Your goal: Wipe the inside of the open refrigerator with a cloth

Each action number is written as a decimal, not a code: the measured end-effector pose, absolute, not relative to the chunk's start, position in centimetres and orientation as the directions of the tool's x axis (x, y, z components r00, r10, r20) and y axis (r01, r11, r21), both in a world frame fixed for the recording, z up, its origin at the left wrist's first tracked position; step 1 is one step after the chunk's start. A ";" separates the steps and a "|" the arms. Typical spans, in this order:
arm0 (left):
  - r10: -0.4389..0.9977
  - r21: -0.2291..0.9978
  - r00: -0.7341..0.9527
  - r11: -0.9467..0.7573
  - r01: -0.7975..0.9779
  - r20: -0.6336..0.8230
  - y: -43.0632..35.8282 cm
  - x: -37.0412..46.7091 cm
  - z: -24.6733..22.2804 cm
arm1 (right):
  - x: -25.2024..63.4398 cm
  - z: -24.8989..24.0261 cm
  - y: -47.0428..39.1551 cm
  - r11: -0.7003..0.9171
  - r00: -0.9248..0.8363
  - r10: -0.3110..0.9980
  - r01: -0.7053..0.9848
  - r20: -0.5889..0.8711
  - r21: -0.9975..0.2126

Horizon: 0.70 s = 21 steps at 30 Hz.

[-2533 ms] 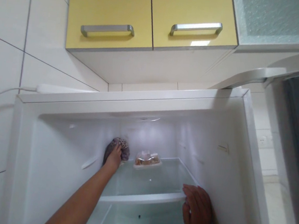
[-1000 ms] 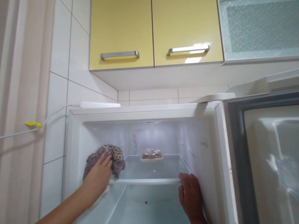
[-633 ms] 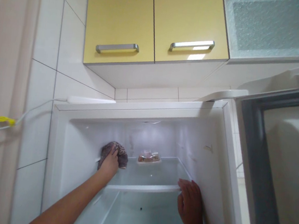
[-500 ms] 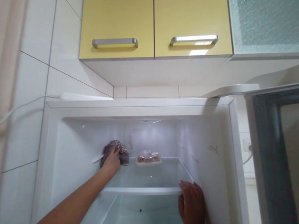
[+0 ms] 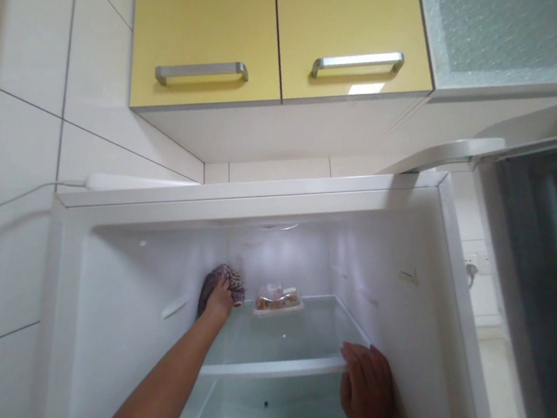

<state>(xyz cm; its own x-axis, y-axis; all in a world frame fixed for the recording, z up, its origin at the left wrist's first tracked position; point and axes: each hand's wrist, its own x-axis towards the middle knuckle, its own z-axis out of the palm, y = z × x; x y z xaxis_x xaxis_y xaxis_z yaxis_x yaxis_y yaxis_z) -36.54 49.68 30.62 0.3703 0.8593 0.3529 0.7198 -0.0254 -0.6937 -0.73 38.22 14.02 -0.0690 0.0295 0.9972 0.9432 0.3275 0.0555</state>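
Note:
I look into an open white fridge (image 5: 419,252). My left hand (image 5: 220,299) reaches deep inside and presses a grey-brown patterned cloth (image 5: 233,280) against the left inner wall near the back corner. My right hand (image 5: 366,393) lies flat, fingers together, on the right inner wall at the front right end of the glass shelf (image 5: 275,368). A small clear pack of food (image 5: 277,299) sits at the back of that shelf, just right of the cloth.
Yellow wall cabinets (image 5: 214,20) with metal handles hang above the fridge, beside a frosted-glass door (image 5: 509,34). The open fridge door (image 5: 542,279) stands at the right. A white cable (image 5: 2,201) runs along the tiled wall (image 5: 19,139) at the left.
My left hand has pushed the cloth from the front of the left wall toward the back corner. The view moved closer to the fridge. My right hand stays on the right wall.

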 end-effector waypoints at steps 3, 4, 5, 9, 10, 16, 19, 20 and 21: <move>0.862 -0.689 0.351 -0.003 0.725 0.366 48.2 -35.9 30.6 | -0.8 14.1 38.1 0.314 -0.092 0.031 0.946 0.995 0.077; 0.861 -0.686 0.348 0.002 0.728 0.372 47.4 -35.7 30.6 | -0.8 14.1 38.0 0.312 -0.094 0.033 0.947 0.995 0.079; 0.859 -0.682 0.345 0.007 0.731 0.378 46.7 -35.5 30.6 | -0.9 14.1 38.0 0.313 -0.093 0.033 0.947 0.995 0.078; 0.860 -0.666 0.323 0.026 0.746 0.395 42.5 -35.1 30.6 | -1.0 14.2 37.8 0.324 -0.080 0.039 0.944 0.996 0.063; 0.862 -0.664 0.318 0.029 0.747 0.395 41.1 -35.0 30.6 | -1.0 14.2 37.7 0.328 -0.078 0.040 0.943 0.996 0.061; 0.866 -0.688 0.323 0.033 0.725 0.382 30.7 -35.9 30.8 | -1.2 14.3 37.6 0.350 -0.055 0.032 0.936 0.998 0.040; 0.828 -0.688 0.356 0.049 0.724 0.433 26.4 -37.0 31.3 | -1.1 14.4 37.4 0.364 -0.046 0.039 0.931 0.998 0.029; 0.814 -0.683 0.365 0.052 0.729 0.451 25.3 -37.4 31.7 | -1.1 14.4 37.4 0.370 -0.048 0.039 0.928 0.998 0.030; 0.802 -0.675 0.370 0.056 0.736 0.469 24.5 -37.6 32.2 | -1.1 14.4 37.3 0.373 -0.051 0.035 0.927 0.998 0.034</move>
<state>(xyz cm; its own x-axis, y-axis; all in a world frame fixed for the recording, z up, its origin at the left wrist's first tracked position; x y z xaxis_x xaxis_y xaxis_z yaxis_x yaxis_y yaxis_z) -37.64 24.48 32.19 0.3697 0.8018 0.4695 0.7359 0.0557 -0.6747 -1.11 37.34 14.40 -0.0508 0.0348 0.9981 0.9272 0.3731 0.0342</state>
